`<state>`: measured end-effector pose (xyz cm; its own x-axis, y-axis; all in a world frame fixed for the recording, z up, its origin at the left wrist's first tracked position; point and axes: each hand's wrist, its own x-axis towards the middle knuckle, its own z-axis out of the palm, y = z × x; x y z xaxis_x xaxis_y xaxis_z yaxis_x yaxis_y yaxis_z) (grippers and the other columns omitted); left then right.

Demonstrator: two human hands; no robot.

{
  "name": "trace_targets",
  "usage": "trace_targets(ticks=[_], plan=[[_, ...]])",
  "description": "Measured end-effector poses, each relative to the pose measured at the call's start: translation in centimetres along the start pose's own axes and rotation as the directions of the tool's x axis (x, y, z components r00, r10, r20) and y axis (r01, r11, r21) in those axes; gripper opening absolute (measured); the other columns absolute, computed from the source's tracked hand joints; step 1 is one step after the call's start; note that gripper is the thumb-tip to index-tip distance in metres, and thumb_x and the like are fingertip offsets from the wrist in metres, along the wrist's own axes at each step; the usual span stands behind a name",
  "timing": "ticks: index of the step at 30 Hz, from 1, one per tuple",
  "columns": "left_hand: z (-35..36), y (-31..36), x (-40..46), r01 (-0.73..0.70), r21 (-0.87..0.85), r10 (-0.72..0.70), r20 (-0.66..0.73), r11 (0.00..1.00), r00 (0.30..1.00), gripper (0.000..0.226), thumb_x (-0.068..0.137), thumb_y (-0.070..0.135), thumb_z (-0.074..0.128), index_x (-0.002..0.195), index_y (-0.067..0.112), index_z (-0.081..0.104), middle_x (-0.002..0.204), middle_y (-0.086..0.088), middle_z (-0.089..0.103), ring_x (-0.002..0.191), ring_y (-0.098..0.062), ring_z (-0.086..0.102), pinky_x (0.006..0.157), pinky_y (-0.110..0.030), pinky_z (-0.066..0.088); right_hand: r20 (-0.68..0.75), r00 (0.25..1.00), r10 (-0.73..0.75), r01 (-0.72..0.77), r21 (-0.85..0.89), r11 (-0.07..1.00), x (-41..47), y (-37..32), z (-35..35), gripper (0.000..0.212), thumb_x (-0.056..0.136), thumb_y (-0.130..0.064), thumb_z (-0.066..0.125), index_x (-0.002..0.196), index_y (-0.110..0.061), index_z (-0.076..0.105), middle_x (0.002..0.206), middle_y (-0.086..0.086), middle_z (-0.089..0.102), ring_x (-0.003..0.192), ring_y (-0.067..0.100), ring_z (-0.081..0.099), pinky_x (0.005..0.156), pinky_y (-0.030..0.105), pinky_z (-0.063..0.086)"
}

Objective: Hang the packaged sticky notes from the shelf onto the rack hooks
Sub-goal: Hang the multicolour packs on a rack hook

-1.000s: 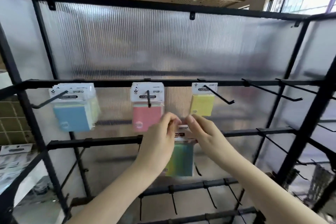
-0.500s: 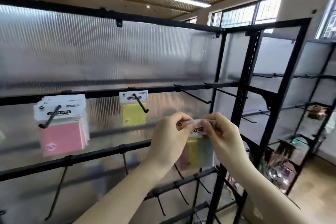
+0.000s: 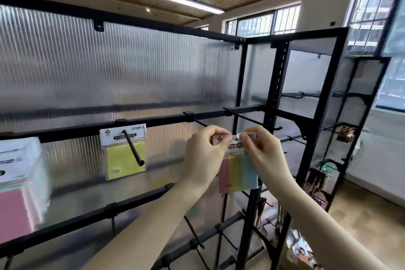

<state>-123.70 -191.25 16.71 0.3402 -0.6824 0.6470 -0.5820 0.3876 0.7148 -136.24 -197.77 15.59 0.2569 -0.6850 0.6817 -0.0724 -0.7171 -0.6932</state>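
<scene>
Both hands hold one pack of sticky notes [image 3: 240, 173] with pink, yellow, green and blue strips. My left hand [image 3: 203, 155] pinches the left end of its white header card, my right hand [image 3: 263, 153] pinches the right end. The pack hangs in front of a bare black hook [image 3: 195, 120] on the upper rail [image 3: 166, 121], whose tip is hidden behind my hands. A yellow pack [image 3: 126, 155] hangs on the hook to the left. At the left edge several pink packs [image 3: 19, 190] hang, blurred.
Ribbed translucent panels back the black rack. More bare hooks [image 3: 247, 119] stick out right of my hands and on the lower rails [image 3: 92, 217]. A second black shelf unit [image 3: 341, 138] stands at the right with small goods low down. Wooden floor lies beyond.
The view has swung right along the rack, so the pink and yellow packs slid left. My hands have carried the multicolour pack right and up, to the bare hook beside the yellow pack.
</scene>
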Motion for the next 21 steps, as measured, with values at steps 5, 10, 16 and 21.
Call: trace_targets(ticks=[5,10,16,21], plan=[[-0.1,-0.9,0.5,-0.028,-0.109,0.029,0.008,0.994,1.000,0.004,0.088,0.021,0.065,0.087,0.021,0.069,0.077,0.012,0.066,0.078,-0.002,0.062,0.069,-0.014,0.049,-0.016,0.999,-0.042,0.043,0.054,0.998,1.0,0.8,0.2,0.011,0.092,-0.012,0.060,0.081,-0.013,0.062,0.062,0.000,0.059,0.057,0.007,0.050,0.052,0.016,0.037],[0.1,-2.5,1.6,0.006,-0.020,-0.007,-0.027,1.000,1.000,0.004,0.087,0.019,0.067,0.083,0.021,0.068,0.071,0.014,0.063,0.075,0.003,0.059,0.063,-0.010,0.045,0.090,0.995,0.034,-0.039,0.065,0.997,2.4,2.9,1.2,0.009,0.091,-0.016,0.062,0.082,-0.015,0.064,0.071,0.002,0.067,0.063,0.008,0.058,0.057,0.020,0.043],[0.2,-5.1,3.0,-0.079,0.363,0.148,-0.167,0.928,0.975,0.010,0.087,0.021,0.066,0.083,0.012,0.065,0.081,0.006,0.061,0.080,-0.011,0.057,0.066,-0.025,0.048,0.217,0.976,0.003,-0.025,0.098,0.995,5.0,6.0,3.1,0.010,0.083,-0.012,0.072,0.084,-0.014,0.063,0.079,0.003,0.068,0.071,0.014,0.065,0.059,0.023,0.053],[0.4,-6.9,4.9,0.068,0.433,0.081,-0.318,0.899,0.945,0.009,0.087,0.020,0.066,0.083,0.012,0.066,0.083,0.006,0.058,0.079,-0.013,0.056,0.063,-0.020,0.043,0.259,0.965,-0.038,0.018,0.079,0.997,7.7,8.1,5.7,0.015,0.085,-0.013,0.069,0.087,-0.005,0.056,0.076,0.002,0.064,0.064,0.008,0.056,0.056,0.022,0.047]])
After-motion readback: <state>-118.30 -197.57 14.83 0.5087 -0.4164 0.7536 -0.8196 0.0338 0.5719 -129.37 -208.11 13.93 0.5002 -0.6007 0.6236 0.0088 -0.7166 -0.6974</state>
